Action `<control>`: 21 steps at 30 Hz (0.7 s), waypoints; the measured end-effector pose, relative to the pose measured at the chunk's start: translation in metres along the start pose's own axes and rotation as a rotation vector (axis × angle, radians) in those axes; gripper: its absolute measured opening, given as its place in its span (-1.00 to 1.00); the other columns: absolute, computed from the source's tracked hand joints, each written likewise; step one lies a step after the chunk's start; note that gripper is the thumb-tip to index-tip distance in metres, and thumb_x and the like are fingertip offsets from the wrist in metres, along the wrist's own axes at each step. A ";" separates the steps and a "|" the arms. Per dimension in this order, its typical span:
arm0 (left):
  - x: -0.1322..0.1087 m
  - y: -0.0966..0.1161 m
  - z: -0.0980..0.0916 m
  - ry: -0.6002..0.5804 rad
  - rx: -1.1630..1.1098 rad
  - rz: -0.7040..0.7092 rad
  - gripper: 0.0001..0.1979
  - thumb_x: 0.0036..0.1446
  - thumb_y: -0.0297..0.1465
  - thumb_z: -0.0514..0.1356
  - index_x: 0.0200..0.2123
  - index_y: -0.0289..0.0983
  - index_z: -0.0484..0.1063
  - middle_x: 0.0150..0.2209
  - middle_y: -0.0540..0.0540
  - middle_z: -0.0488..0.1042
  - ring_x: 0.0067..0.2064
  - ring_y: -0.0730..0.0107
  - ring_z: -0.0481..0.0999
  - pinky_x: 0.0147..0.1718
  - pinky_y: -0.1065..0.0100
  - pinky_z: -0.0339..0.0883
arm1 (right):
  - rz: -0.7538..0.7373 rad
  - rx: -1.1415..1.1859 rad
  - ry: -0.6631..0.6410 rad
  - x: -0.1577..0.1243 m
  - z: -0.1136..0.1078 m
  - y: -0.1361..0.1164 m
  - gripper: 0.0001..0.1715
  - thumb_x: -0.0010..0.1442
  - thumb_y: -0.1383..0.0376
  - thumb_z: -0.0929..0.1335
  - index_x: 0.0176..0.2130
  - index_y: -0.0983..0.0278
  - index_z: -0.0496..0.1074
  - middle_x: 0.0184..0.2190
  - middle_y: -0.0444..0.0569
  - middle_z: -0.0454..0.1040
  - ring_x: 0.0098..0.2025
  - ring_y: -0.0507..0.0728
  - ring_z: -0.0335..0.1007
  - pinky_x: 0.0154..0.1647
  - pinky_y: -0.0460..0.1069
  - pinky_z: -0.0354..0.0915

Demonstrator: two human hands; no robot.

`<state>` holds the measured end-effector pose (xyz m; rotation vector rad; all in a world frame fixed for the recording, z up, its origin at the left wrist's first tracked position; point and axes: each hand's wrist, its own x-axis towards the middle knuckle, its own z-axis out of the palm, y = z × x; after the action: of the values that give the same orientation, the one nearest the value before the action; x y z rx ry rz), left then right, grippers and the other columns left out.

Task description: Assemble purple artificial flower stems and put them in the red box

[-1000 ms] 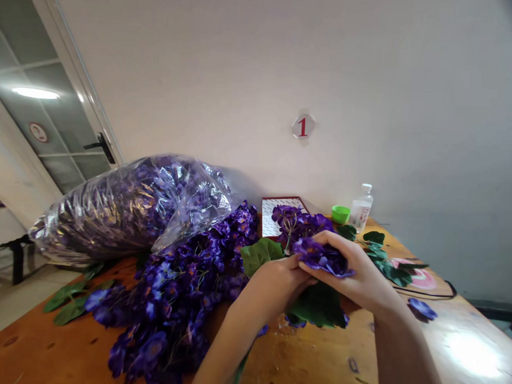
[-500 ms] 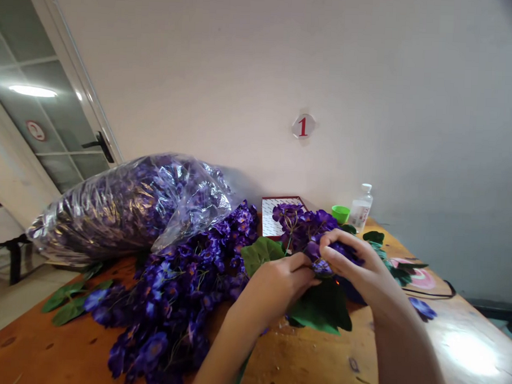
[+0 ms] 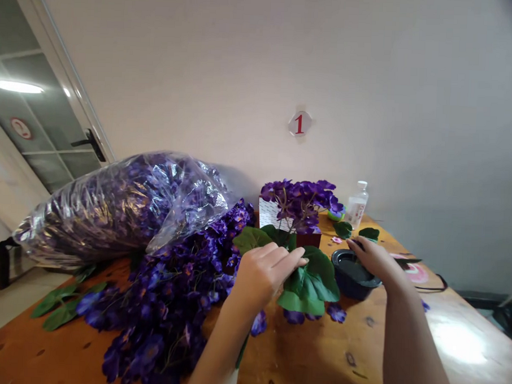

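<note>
My left hand point(image 3: 272, 269) is closed round the stem of an artificial flower bunch, with purple blooms point(image 3: 302, 199) above it and broad green leaves point(image 3: 314, 279) hanging at its side. A dark blue round pot point(image 3: 347, 286) stands on the table to the right. Over the pot's rim is my right hand point(image 3: 374, 259), its fingers bent together at a small dark thing I cannot make out. Loose purple petals point(image 3: 336, 312) lie below the leaves.
A clear bag point(image 3: 128, 209) full of purple flowers rests at the left, beside a heap of purple flowers point(image 3: 170, 301) on the wooden table point(image 3: 316, 359). A plastic bottle point(image 3: 357, 205), a red-edged box point(image 3: 309, 238) and a black cable point(image 3: 436, 285) are farther back.
My right hand has left the blooms and moved right and down to the pot. The left hand keeps the bunch, which now stands more upright with its blooms spread.
</note>
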<state>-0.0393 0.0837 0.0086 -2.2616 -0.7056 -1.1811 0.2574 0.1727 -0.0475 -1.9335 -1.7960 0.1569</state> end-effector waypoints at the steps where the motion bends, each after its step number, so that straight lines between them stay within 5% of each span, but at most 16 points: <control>1: 0.000 -0.001 -0.002 0.017 -0.006 -0.002 -0.81 0.22 -0.46 0.12 -0.12 -0.35 0.44 -0.55 0.02 0.40 -0.49 0.49 0.31 -0.49 0.43 0.17 | 0.008 -0.020 -0.014 0.002 0.006 0.001 -0.72 0.21 0.14 0.21 -0.40 0.22 0.36 -0.38 0.10 0.54 -0.30 0.26 0.47 -0.36 0.01 0.23; 15: -0.007 -0.005 -0.011 0.226 -0.110 -0.036 -0.68 0.13 -0.54 0.22 -0.01 -0.30 0.39 -0.50 0.02 0.44 -0.48 0.55 0.37 -0.46 0.47 0.24 | 0.051 -0.066 -0.003 0.008 0.015 0.009 -0.66 0.23 0.12 0.19 -0.28 0.27 0.42 -0.28 0.18 0.55 -0.23 0.31 0.47 -0.34 0.03 0.22; 21: -0.008 -0.007 -0.009 0.377 -0.133 -0.051 -0.67 0.09 -0.57 0.25 -0.05 -0.28 0.42 -0.49 0.02 0.46 -0.47 0.55 0.39 -0.47 0.46 0.22 | 0.062 0.132 0.120 0.004 0.014 0.002 -0.76 0.11 0.13 0.30 -0.44 0.22 0.41 -0.47 0.05 0.51 -0.37 0.23 0.44 -0.40 0.01 0.19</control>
<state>-0.0529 0.0820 0.0077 -2.0445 -0.5515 -1.6629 0.2538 0.1801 -0.0591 -1.8653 -1.6083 0.1720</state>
